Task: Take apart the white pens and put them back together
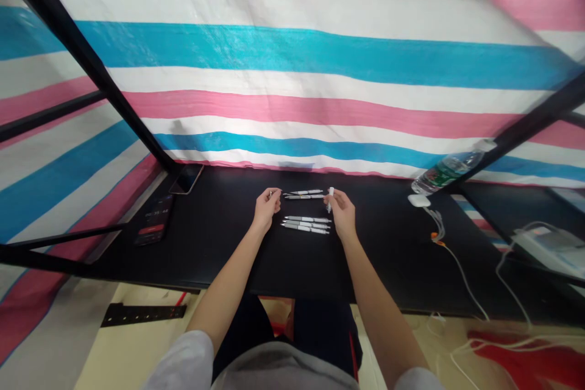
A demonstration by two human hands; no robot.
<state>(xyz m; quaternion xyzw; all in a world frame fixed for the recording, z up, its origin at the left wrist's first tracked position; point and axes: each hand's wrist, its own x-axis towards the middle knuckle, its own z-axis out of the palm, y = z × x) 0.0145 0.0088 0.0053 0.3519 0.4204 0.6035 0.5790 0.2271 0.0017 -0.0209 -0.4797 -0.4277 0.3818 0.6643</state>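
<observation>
My right hand (342,210) pinches a white pen barrel (331,195), held upright near the right ends of the back pens. My left hand (267,207) is closed in a pinch at the left of those pens; a small bit shows at its fingertips, too small to name. Between the hands, two white and grey pens (304,196) lie side by side on the black table (301,268). Closer to me, a group of three similar pens (306,225) lies with the tips pointing left.
A phone with a lit screen (155,219) and a second dark device (187,179) lie at the left. On the right are a plastic bottle (448,170), a white charger (419,200) and cables (464,277). A striped sheet (292,103) hangs behind, with black frame bars (105,73).
</observation>
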